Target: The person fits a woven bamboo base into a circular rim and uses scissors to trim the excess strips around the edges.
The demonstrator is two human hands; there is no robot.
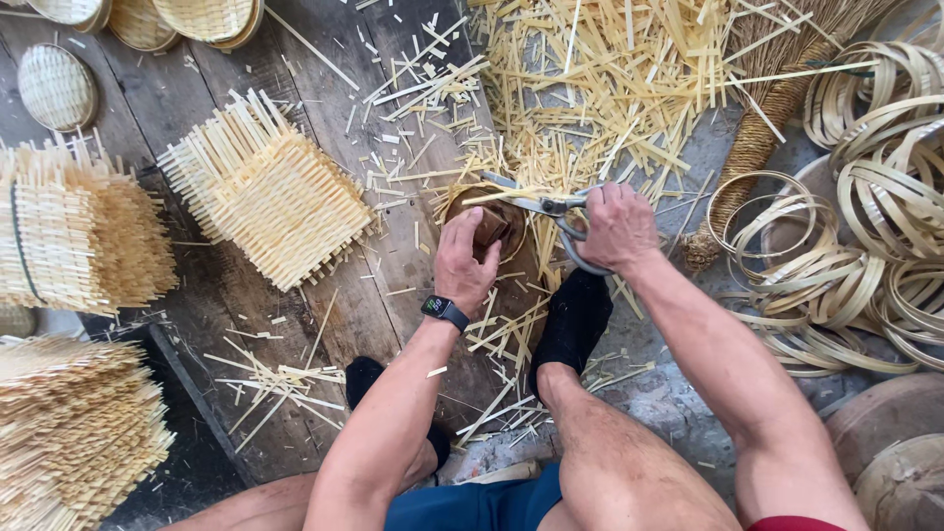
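My left hand (464, 258), with a dark watch on the wrist, presses on a small round woven bamboo piece (511, 211) and a brown block (491, 227) on the wooden floor. My right hand (618, 224) grips the handles of metal shears (539, 203). The blades point left across the top edge of the round piece, among pale bamboo strips. My feet in black socks (573, 320) rest just below the work.
Stacks of square woven bamboo mats (265, 187) lie at the left. Loose bamboo offcuts (610, 69) pile up at the top. Coiled bamboo hoops (865, 216) and a straw broom (762, 123) sit at the right. Round woven lids (57, 87) lie at the top left.
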